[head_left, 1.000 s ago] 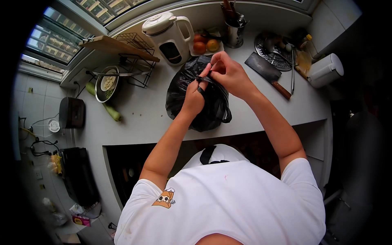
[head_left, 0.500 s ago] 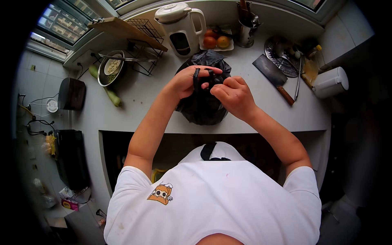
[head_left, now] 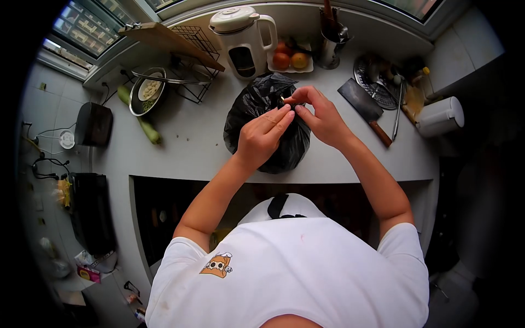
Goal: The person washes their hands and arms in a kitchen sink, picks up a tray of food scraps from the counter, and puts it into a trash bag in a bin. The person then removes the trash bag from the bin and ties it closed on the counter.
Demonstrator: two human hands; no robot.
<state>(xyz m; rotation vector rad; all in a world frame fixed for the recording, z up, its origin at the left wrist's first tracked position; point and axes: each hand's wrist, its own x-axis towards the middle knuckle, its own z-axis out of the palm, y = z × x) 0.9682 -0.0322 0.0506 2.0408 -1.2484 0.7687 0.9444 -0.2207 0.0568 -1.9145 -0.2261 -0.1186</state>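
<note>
A full black plastic bag (head_left: 244, 112) sits on the white counter in front of me, its top gathered. Over its front my left hand (head_left: 261, 136) pinches the gathered plastic, thumb and fingers pressed together. My right hand (head_left: 322, 117) comes in from the right, its thumb and forefinger closed on the same gathered part at the top of the bag. The exact piece between the fingertips is small and partly hidden.
Behind the bag stand a white soymilk maker (head_left: 240, 41) and a tray with tomatoes (head_left: 281, 59). A cleaver (head_left: 361, 101) lies to the right, near a white canister (head_left: 440, 116). At left are a metal bowl (head_left: 138, 104) and a green vegetable (head_left: 149, 131).
The black loops around my left fingers have come off. My left hand has turned and moved down and right, and both hands now meet at the bag's gathered top.
</note>
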